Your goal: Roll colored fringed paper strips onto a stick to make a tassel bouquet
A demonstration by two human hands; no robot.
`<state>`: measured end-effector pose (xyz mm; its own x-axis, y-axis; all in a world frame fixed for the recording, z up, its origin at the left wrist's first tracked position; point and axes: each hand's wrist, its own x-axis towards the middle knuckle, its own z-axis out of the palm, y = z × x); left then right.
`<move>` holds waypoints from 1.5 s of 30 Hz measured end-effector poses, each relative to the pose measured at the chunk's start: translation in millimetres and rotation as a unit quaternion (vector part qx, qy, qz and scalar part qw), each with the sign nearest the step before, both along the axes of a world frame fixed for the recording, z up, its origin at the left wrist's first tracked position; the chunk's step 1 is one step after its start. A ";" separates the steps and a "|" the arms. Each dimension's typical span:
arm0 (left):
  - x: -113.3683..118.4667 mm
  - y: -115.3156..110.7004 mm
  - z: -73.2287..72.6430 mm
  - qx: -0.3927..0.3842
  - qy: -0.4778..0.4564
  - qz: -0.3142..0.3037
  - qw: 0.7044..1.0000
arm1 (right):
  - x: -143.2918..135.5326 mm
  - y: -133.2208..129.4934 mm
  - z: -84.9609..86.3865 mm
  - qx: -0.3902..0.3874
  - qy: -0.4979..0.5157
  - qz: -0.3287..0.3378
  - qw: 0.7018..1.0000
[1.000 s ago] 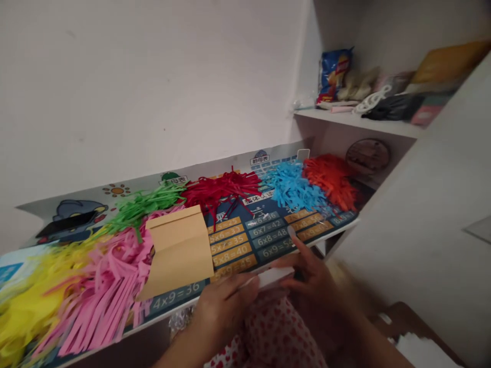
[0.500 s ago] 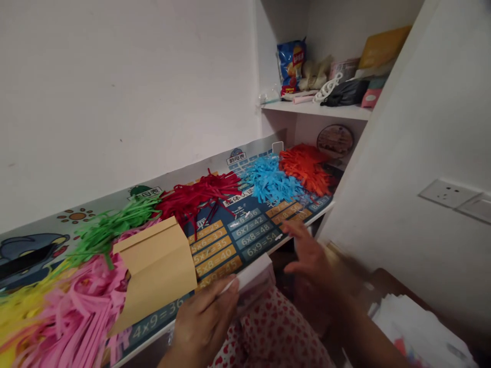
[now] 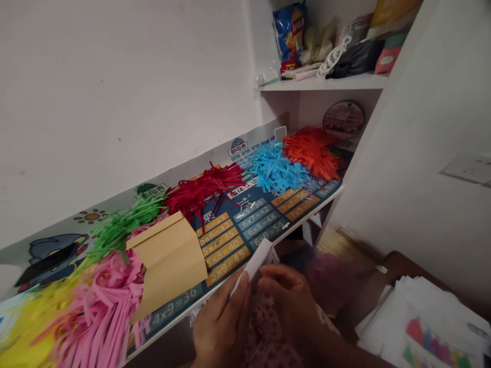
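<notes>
A folded white paper piece (image 3: pixel 258 261) is pinched in my left hand (image 3: pixel 224 319), above my lap at the desk's front edge. My right hand (image 3: pixel 287 301) is at the paper's right side with its fingers curled; whatever is between those fingertips is hidden. Left of my hands, a tan paper envelope (image 3: pixel 169 260) lies on the desk over part of the pink strips (image 3: pixel 102 312). Yellow strips (image 3: pixel 42 322), green strips (image 3: pixel 128 222), dark red strips (image 3: pixel 203 191), light blue strips (image 3: pixel 276 168) and orange-red strips (image 3: pixel 314 153) are spread along the desk mat.
The desk (image 3: pixel 310 209) runs along the wall. Above its far end, a shelf (image 3: pixel 322 84) holds a blue snack bag (image 3: pixel 290 38) and small items. At the lower right stands a stack of white printed sheets (image 3: pixel 425 322). A wall socket (image 3: pixel 470 168) is at the right.
My right hand has come in from the right to the white paper, and its spread fingers have curled. My left hand still holds the paper. The camera view has shifted slightly.
</notes>
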<state>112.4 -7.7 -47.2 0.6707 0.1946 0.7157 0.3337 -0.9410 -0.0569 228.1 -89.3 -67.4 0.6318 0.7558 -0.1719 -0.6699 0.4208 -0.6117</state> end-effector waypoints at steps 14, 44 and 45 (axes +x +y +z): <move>3.3 -7.9 -2.8 -0.025 -0.014 -0.040 0.999 | -3.9 2.5 3.3 0.032 0.044 -0.020 0.998; 4.2 -8.5 -1.1 -0.023 0.011 -0.014 1.000 | 3.3 4.9 8.0 -0.001 0.018 0.016 1.000; 3.7 -7.9 -1.5 -0.022 0.010 -0.015 1.000 | 3.4 5.3 7.5 0.002 0.017 0.018 1.000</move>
<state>116.1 -15.5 -48.7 0.6905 0.2053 0.6936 0.3046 -0.9523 -0.0213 231.5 -84.0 -59.9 0.5973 0.7792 -0.1901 -0.7056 0.3977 -0.5865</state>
